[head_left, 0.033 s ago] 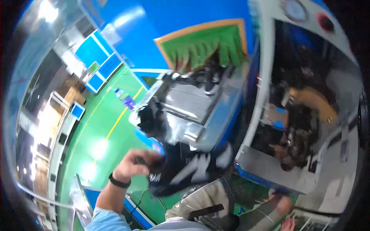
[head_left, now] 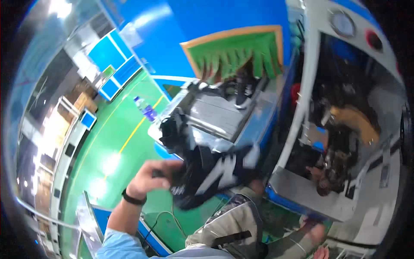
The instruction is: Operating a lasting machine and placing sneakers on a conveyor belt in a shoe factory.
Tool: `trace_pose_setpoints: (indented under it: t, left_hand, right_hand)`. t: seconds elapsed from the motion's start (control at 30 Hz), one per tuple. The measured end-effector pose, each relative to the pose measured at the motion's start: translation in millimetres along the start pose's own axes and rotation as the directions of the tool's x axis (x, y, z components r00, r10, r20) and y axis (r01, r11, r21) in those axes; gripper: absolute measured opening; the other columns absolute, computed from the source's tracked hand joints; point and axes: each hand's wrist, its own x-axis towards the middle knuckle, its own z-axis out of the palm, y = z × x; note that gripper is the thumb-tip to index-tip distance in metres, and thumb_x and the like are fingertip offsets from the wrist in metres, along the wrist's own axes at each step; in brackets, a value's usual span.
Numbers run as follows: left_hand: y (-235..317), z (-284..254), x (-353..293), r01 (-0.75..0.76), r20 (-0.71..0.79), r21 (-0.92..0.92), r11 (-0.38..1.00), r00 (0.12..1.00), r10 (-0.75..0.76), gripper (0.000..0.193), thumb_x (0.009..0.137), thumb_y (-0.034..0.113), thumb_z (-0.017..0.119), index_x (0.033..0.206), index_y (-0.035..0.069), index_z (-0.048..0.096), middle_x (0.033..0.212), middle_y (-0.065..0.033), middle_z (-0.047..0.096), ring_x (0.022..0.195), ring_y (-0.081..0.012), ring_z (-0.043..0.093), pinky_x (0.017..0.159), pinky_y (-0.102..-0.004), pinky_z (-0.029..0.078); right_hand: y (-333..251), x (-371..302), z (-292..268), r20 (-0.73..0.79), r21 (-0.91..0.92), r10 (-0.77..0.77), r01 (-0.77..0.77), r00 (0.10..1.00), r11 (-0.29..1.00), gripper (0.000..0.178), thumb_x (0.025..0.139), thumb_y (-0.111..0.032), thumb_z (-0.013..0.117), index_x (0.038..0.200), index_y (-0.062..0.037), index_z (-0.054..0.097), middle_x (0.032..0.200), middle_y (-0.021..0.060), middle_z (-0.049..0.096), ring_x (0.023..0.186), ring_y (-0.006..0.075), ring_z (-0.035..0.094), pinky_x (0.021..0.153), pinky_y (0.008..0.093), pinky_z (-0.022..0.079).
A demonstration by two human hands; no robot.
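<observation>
My left hand (head_left: 151, 179) is closed round one end of a black sneaker (head_left: 217, 172) with white markings, held up in front of my lap. Motion smears the shoe, and its far end reaches toward the bench. Just beyond it, a second dark, shoe-like thing (head_left: 170, 131) stands at the bench's near left corner. Another black-and-white shoe (head_left: 245, 93) is on the bench, by the green curtain. At the lower right edge only blurred fingertips show, seemingly of my right hand (head_left: 321, 252); whether they grip anything is hidden.
A metal-topped bench (head_left: 215, 112) leads to an opening behind a fringed green curtain (head_left: 237, 49). To the right stands a machine with a round gauge (head_left: 343, 23) and a red button (head_left: 373, 39). A purple-labelled bottle (head_left: 146, 108) is at the bench's left. A cable (head_left: 172, 216) hangs low.
My left hand and the sneaker have risen slightly toward the bench. The surroundings have shifted a little right and down in the picture.
</observation>
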Motion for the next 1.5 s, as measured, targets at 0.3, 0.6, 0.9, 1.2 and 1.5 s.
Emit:
trace_pose_setpoints:
  t: [0.3, 0.6, 0.9, 1.2, 1.5]
  left_hand:
    - [-79.2, -85.7, 84.7, 0.435, -0.378, 0.843, 0.316, 0.897, -0.228, 0.045, 0.086, 0.049, 0.062, 0.104, 0.009, 0.07, 0.095, -0.0198, 0.07, 0.094, -0.0391, 0.067, 0.081, -0.0483, 0.052]
    - [-54.3, -73.7, -58.1, 0.489, -0.485, 0.775, 0.401, 0.867, -0.12, 0.038, 0.079, 0.045, 0.073, 0.088, 0.008, 0.072, 0.084, -0.0164, 0.068, 0.083, -0.0358, 0.066, 0.073, -0.0465, 0.052]
    - [58.5, -29.4, -462.8, 0.913, -0.898, 0.39, 0.123, 0.406, -0.169, 0.035, 0.077, 0.036, 0.077, 0.083, 0.003, 0.068, 0.08, -0.0188, 0.062, 0.082, -0.0376, 0.062, 0.072, -0.0459, 0.049]
    - [99.7, -35.8, -676.0, 0.402, -0.337, -0.915, 0.031, -0.804, 0.49, 0.046, 0.086, 0.039, 0.066, 0.121, 0.009, 0.064, 0.122, -0.0198, 0.063, 0.118, -0.0371, 0.058, 0.099, -0.0456, 0.049]
    - [-36.5, -187.4, -313.0, 0.768, -0.887, 0.436, 0.469, 0.277, 0.37, 0.026, 0.092, 0.015, 0.062, 0.11, -0.004, 0.065, 0.094, -0.0192, 0.072, 0.09, -0.0275, 0.071, 0.08, -0.0369, 0.055]
  right_hand:
    - [-40.4, -34.9, 10.6, -0.089, 0.127, -0.297, 0.307, 0.951, 0.943, 0.038, 0.101, -0.021, 0.051, 0.121, 0.009, 0.065, 0.104, 0.0236, 0.071, 0.087, 0.0328, 0.069, 0.078, 0.0412, 0.057]
    - [-64.4, -43.0, 78.4, 0.162, -0.115, -0.709, 0.727, 0.686, 0.677, 0.033, 0.1, -0.025, 0.056, 0.106, 0.0017, 0.074, 0.088, 0.0165, 0.074, 0.073, 0.0265, 0.069, 0.068, 0.036, 0.056]
    - [-52.2, -8.5, 108.5, 0.519, 0.004, -0.722, 0.843, 0.459, 0.538, 0.023, 0.096, -0.015, 0.06, 0.109, -0.0005, 0.072, 0.087, 0.0122, 0.074, 0.075, 0.0244, 0.07, 0.07, 0.0355, 0.056]
    - [-64.5, -29.6, 113.2, 0.601, 0.004, -0.708, 0.885, 0.37, 0.466, 0.022, 0.095, -0.015, 0.061, 0.104, 0.0013, 0.072, 0.085, 0.0142, 0.074, 0.074, 0.0269, 0.07, 0.07, 0.0366, 0.056]
    - [-27.9, -32.6, 44.5, 0.501, -0.341, -0.591, 0.772, 0.632, 0.537, 0.026, 0.1, -0.018, 0.056, 0.114, -0.0012, 0.071, 0.108, 0.0196, 0.07, 0.099, 0.0343, 0.066, 0.089, 0.0408, 0.052]
